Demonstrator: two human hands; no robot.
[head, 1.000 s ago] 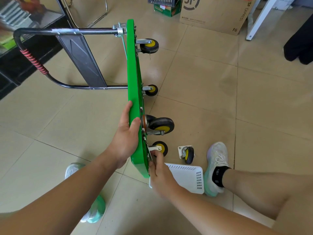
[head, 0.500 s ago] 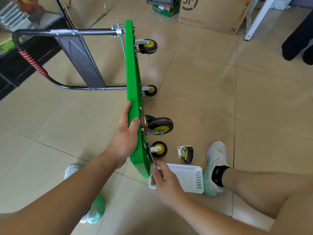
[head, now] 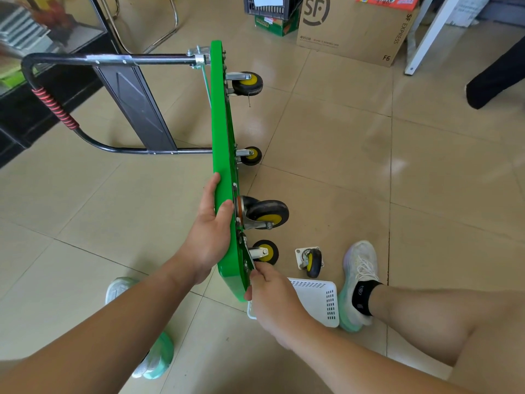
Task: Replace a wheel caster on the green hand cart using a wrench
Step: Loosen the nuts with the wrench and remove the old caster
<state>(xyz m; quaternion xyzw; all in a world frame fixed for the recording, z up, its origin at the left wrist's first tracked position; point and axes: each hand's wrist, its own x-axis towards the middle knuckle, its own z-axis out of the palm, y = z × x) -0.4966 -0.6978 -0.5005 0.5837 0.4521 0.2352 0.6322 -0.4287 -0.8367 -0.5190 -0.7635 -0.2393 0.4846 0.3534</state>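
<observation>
On the tiled floor the green cart [head: 224,137] stands on its side edge, deck upright, wheels pointing to my right and the black folding handle [head: 85,59] lying out to the left. My left grip [head: 208,231] holds the deck's upper rim about halfway along: the thumb hooks over the edge and the fingers lie flat on the top face. My right grip [head: 272,294] is at the near end of the underside, fingers bunched against the deck just below the nearest caster [head: 265,251]. I cannot tell whether they pinch a bolt there or only touch the metal.

Four casters sit on the underside: a big one [head: 265,213] just above the nearest, a small one [head: 251,155] further along, and another [head: 247,83] at the far end by the handle hinge. A loose caster [head: 311,261] lies on the floor near the cart, between it and my right shoe [head: 359,280]. A white basket [head: 318,300] sits just beside that shoe, partly under my right wrist. A cardboard box [head: 352,27] stands well apart at the back.
</observation>
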